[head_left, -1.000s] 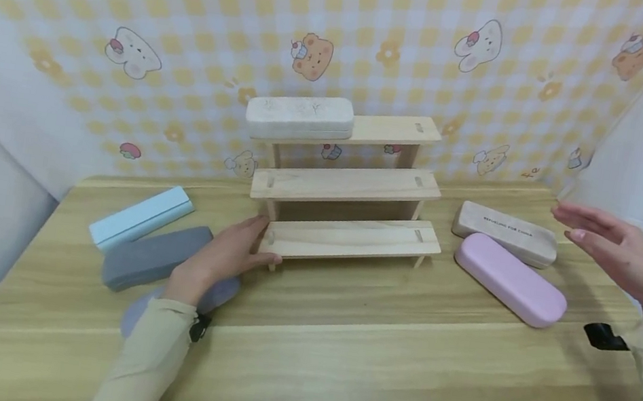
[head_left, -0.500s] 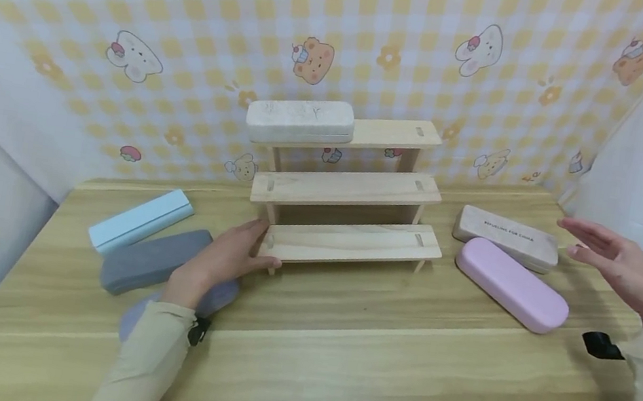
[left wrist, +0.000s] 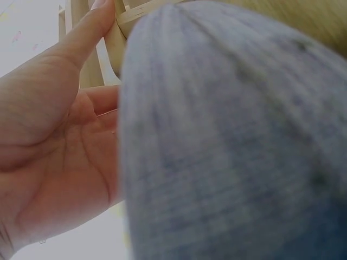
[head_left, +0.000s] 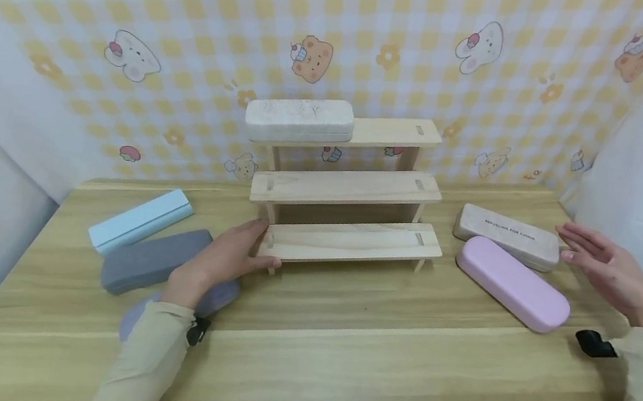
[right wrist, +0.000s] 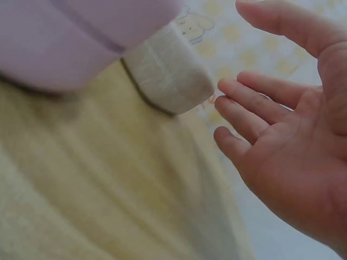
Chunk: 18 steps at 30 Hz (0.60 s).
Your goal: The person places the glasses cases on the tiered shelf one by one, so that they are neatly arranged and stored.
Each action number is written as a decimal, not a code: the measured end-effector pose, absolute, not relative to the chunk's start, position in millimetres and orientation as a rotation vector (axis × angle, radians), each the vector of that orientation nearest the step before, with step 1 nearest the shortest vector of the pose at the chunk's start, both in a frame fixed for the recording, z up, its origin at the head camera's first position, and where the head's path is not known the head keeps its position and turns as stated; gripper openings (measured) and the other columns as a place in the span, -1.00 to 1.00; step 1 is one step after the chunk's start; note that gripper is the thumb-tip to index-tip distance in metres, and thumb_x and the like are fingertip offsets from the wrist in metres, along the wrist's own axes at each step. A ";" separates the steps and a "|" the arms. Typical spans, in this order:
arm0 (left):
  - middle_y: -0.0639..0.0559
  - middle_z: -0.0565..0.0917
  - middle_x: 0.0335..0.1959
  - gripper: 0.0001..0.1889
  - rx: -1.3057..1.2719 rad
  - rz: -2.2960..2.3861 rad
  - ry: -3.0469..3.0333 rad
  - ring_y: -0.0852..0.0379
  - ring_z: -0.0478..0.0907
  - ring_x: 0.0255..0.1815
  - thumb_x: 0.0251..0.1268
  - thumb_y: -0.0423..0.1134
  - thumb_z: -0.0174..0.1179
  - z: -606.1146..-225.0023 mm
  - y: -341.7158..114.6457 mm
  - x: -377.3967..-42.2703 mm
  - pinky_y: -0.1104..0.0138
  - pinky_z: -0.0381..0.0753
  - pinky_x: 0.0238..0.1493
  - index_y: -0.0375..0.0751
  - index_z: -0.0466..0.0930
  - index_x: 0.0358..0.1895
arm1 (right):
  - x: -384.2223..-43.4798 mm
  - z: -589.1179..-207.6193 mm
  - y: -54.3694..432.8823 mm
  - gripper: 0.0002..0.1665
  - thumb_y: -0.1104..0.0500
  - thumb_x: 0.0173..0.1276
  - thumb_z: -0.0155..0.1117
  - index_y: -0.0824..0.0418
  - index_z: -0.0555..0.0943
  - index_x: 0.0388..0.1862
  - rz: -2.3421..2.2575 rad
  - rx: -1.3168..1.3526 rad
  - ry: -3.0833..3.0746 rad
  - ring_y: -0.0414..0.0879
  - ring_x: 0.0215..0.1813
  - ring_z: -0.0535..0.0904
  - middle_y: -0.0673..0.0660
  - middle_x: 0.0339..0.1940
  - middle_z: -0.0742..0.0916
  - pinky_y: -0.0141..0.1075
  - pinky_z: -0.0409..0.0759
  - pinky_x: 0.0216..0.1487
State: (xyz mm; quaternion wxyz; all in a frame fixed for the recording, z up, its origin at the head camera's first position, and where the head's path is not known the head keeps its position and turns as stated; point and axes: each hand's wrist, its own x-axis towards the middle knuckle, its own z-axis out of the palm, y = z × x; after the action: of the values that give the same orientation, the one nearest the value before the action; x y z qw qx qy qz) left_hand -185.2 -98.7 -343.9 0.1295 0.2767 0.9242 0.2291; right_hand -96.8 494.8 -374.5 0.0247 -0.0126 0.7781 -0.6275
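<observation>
My left hand [head_left: 221,255] holds the left end of the bottom tier of a three-step wooden display shelf [head_left: 353,240], thumb at the front corner and fingers toward the back. Beneath that forearm lies a bluish-lavender glasses case [head_left: 221,297], partly hidden; its fabric side [left wrist: 217,135] fills much of the left wrist view. My right hand [head_left: 616,273] hovers at the right end of a beige glasses case [head_left: 508,235] with dark lettering, fingers extended and holding nothing. In the right wrist view the fingertips [right wrist: 223,135] appear just apart from it. A pink glasses case [head_left: 513,282] lies in front.
A whitish glasses case [head_left: 300,119] sits on the left of the top tier. To the left on the wooden table [head_left: 370,379] lie a light blue case [head_left: 141,220] and a grey-blue case [head_left: 155,259]. A yellow-checked cloth [head_left: 384,17] hangs behind.
My right hand has come down and slightly left, closer to the beige case's end. The left hand stays at the shelf. The cases have not moved.
</observation>
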 end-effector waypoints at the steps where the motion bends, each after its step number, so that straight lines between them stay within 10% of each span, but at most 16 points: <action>1: -0.37 0.21 0.34 -0.14 0.802 0.664 2.685 -0.27 0.16 0.33 0.20 0.00 0.24 -343.9 -98.8 -185.3 -0.02 0.20 0.28 -0.50 0.05 0.37 | -97.8 -378.5 495.6 -0.36 0.47 0.41 -0.09 0.22 0.11 0.43 -2.073 -0.083 2.296 -0.42 0.23 0.32 -0.08 0.30 0.42 -0.61 0.31 0.09; 8: -0.37 0.18 0.35 -0.14 0.813 0.632 2.680 -0.26 0.14 0.34 0.21 0.01 0.22 -342.5 -97.9 -185.8 -0.01 0.18 0.29 -0.51 0.04 0.37 | -103.9 -408.9 502.7 -0.36 0.66 0.33 -0.45 0.42 0.17 0.37 -2.636 -0.537 1.435 -0.10 0.32 0.31 0.22 0.31 0.42 -0.36 0.32 0.23; 18: -0.41 0.17 0.34 -0.15 0.790 0.608 2.682 -0.29 0.12 0.34 0.23 0.00 0.21 -341.6 -99.2 -185.7 -0.02 0.16 0.30 -0.54 0.04 0.36 | -105.2 -401.3 495.3 -0.27 0.64 0.30 -0.12 0.27 0.14 0.42 -2.378 -0.201 1.975 -0.36 0.22 0.36 -0.06 0.22 0.50 -0.58 0.36 0.09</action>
State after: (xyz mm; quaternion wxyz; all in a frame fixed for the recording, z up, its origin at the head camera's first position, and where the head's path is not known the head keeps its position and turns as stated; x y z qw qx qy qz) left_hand -185.7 -99.2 -341.6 0.1395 0.2734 0.9282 0.2105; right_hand -105.2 495.3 -401.3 0.0219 -0.0649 0.6373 -0.7675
